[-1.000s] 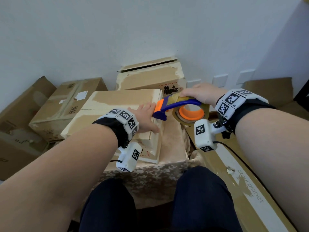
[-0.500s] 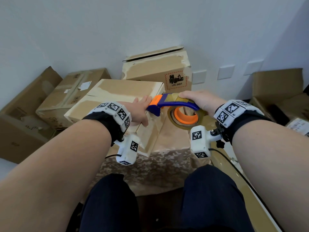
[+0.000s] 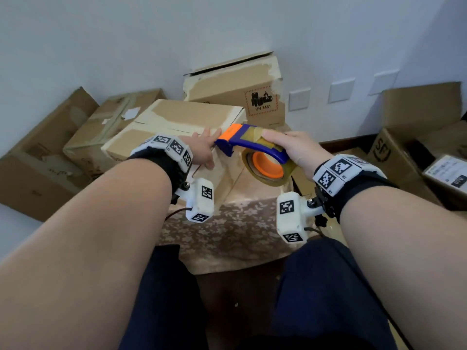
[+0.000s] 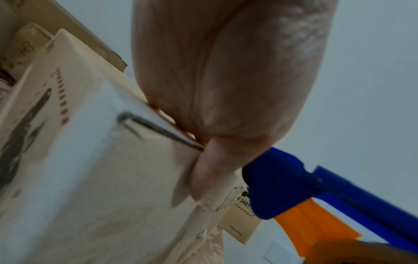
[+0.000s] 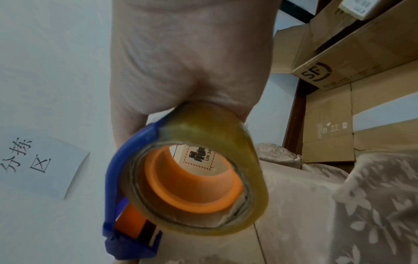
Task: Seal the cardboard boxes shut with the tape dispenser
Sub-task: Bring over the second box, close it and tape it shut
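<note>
Since a moment ago, the box [image 3: 174, 127] has been tipped up a little at its near corner, and the tape gun [image 3: 252, 150] has been kept at that corner. The tape gun is gripped by the right hand [image 3: 295, 150], with fingers curled over the tape roll [image 3: 267, 168]. The box corner is pinched by the left hand [image 3: 202, 150], thumb on the side, fingers on top. The box rests on a flowery cloth [image 3: 227, 231], with other boxes behind. For a good seal, the box should be held still, and the tape should be pressed flat and pulled straight along the gap between the flaps.
</note>
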Demonstrator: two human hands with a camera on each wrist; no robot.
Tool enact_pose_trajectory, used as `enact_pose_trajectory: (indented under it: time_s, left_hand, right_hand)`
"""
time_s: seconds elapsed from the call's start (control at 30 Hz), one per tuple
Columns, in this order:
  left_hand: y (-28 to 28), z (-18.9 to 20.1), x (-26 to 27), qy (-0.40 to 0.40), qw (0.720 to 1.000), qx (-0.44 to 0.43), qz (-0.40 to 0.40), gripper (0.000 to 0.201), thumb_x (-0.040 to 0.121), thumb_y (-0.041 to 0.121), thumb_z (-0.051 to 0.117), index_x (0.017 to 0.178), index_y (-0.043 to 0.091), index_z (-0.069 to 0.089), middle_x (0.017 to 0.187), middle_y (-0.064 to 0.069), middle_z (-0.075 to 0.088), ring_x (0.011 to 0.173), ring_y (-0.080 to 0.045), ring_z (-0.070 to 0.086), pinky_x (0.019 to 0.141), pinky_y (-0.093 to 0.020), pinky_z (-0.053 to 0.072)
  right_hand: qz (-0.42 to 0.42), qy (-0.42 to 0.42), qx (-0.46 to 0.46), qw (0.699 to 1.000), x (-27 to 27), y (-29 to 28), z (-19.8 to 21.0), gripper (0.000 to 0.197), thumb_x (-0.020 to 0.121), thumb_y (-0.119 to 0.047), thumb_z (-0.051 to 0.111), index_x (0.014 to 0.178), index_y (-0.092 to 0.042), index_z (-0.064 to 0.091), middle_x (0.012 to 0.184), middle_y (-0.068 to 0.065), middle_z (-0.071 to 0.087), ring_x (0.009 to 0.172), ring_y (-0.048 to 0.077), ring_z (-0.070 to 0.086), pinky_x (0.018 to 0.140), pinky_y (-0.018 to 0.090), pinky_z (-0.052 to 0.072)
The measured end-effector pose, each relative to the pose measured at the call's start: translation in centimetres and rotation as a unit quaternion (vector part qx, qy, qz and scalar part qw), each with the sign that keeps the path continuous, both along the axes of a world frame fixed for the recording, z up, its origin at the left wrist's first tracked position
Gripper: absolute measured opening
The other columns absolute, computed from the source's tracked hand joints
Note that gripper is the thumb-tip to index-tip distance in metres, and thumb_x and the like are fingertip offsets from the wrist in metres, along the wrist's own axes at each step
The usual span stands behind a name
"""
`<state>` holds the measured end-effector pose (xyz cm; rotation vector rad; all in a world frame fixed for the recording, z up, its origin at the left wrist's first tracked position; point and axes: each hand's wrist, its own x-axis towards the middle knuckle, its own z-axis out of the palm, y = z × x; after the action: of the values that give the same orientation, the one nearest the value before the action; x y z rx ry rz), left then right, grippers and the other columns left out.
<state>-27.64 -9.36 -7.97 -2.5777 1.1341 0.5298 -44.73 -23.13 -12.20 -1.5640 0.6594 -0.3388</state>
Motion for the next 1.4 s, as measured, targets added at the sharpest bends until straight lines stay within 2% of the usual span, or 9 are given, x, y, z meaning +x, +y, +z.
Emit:
enact_pose_trajectory:
  time_s: [0.13,0.33,0.47,0.63,0.83,0.97,1.07,1.23,1.4]
  left_hand:
    - [0.1,-0.1,0.6,0.008,1.000,0.006,0.011,0.104,0.085,0.017,0.066,0.150,0.030,-0.013,0.159,-0.006,-0.014,0.147,-0.031,-0.002,0.117,-0.049,0.014]
    - [-0.1,0.1,0.5,0.007,0.999,0.035,0.017,0.103,0.086,0.019,0.065,0.149,0.031,-0.016,0.158,-0.005,-0.017,0.147,-0.029,-0.004,0.117,-0.048,0.011]
    - [-0.3,0.3,0.5,0.018,0.999,0.038,0.022,0.102,0.088,0.017,0.064,0.149,0.030,-0.017,0.158,-0.006,-0.018,0.147,-0.029,-0.005,0.118,-0.045,0.008]
    - [-0.3,0.5,0.1,0.031,0.999,0.035,0.027,0.102,0.088,0.016,0.063,0.149,0.028,-0.017,0.158,-0.007,-0.019,0.146,-0.030,-0.006,0.118,-0.045,0.005]
    - [-0.2,0.6,0.1,0.032,0.999,0.031,0.024,0.101,0.089,0.017,0.063,0.149,0.028,-0.017,0.158,-0.007,-0.019,0.147,-0.030,-0.005,0.118,-0.044,0.006]
    - [-0.1,0.7,0.2,0.035,0.999,0.029,0.019,0.100,0.089,0.018,0.062,0.149,0.028,-0.017,0.158,-0.007,-0.018,0.147,-0.029,-0.004,0.118,-0.043,0.006]
    - [-0.1,0.7,0.2,0.034,0.999,0.023,0.018,0.101,0.088,0.017,0.063,0.149,0.029,-0.016,0.158,-0.006,-0.018,0.147,-0.028,-0.004,0.118,-0.045,0.006]
    - [-0.1,0.8,0.3,0.036,0.999,0.029,0.014,0.101,0.089,0.019,0.063,0.149,0.029,-0.018,0.158,-0.006,-0.019,0.147,-0.029,-0.005,0.118,-0.046,0.005]
    - [-0.1,1.4,0.1,0.074,0.997,0.015,0.017,0.094,0.091,0.022,0.059,0.148,0.039,-0.013,0.158,-0.006,-0.019,0.146,-0.028,-0.009,0.117,-0.046,0.000]
  right_hand:
    - [0.012,0.001,-0.026,1.000,-0.2,-0.4,0.3,0.053,0.074,-0.055,0.071,0.091,-0.005,0.071,0.087,0.013,0.073,0.081,0.028,0.067,0.083,0.037,0.052]
    - [0.033,-0.002,-0.017,0.999,-2.4,-2.0,0.3,0.033,0.083,-0.045,0.068,0.079,-0.013,0.065,0.068,0.003,0.065,0.060,0.013,0.059,0.061,0.021,0.047]
    - [0.045,0.009,-0.014,0.999,-3.9,-3.0,0.1,0.033,0.083,-0.046,0.067,0.081,-0.013,0.064,0.073,0.006,0.067,0.063,0.015,0.061,0.065,0.023,0.048]
    - [0.053,0.017,-0.026,0.998,-4.4,-3.6,-0.4,0.033,0.084,-0.046,0.065,0.077,-0.013,0.064,0.072,0.005,0.067,0.062,0.014,0.060,0.063,0.021,0.046]
    - [0.060,0.024,-0.025,0.998,-4.4,-3.9,-1.1,0.034,0.083,-0.048,0.065,0.078,-0.015,0.068,0.074,0.005,0.070,0.068,0.015,0.063,0.072,0.027,0.048]
    - [0.058,0.031,-0.030,0.997,-4.4,-3.7,-1.4,0.031,0.084,-0.049,0.064,0.075,-0.019,0.067,0.067,-0.001,0.070,0.067,0.015,0.063,0.071,0.027,0.048]
    - [0.052,0.039,-0.038,0.997,-4.5,-3.5,-1.4,0.033,0.084,-0.049,0.064,0.076,-0.018,0.067,0.069,0.001,0.070,0.067,0.015,0.063,0.070,0.026,0.047]
    - [0.054,0.093,-0.094,0.990,-2.9,-2.7,-0.7,0.042,0.083,-0.052,0.063,0.073,-0.011,0.063,0.071,0.008,0.064,0.067,0.020,0.057,0.064,0.028,0.042]
    - [0.075,0.173,-0.190,0.963,1.0,-1.8,1.0,0.051,0.077,-0.062,0.062,0.076,-0.011,0.063,0.077,0.009,0.064,0.076,0.026,0.060,0.072,0.032,0.046]
